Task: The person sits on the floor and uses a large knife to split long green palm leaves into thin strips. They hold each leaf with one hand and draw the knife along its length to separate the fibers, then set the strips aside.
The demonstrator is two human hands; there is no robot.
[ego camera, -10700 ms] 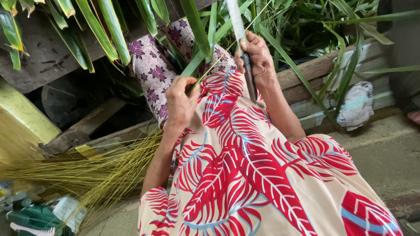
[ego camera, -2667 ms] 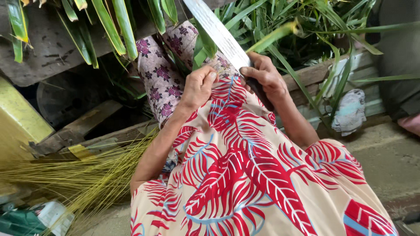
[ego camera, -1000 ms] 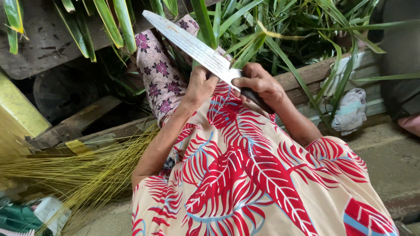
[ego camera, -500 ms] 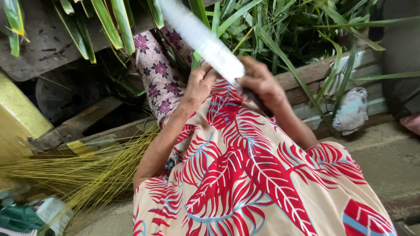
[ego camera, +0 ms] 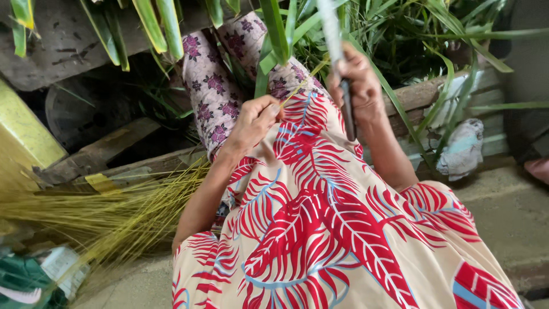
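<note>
Green leaves behind: 2 hands [ego camera: 309, 109], 1 knife [ego camera: 338, 63].

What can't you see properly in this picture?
- Knife: the head view shows the dark handle in the right hand; the blade is blurred and cut off by the top edge.
- Leaf strip: thin, pinched by the left hand; its far end is lost among the green leaves.
- Pile of yellow sticks: blurred, cut off by the left edge.
- Cloth: its kind is too unclear to tell.
</note>
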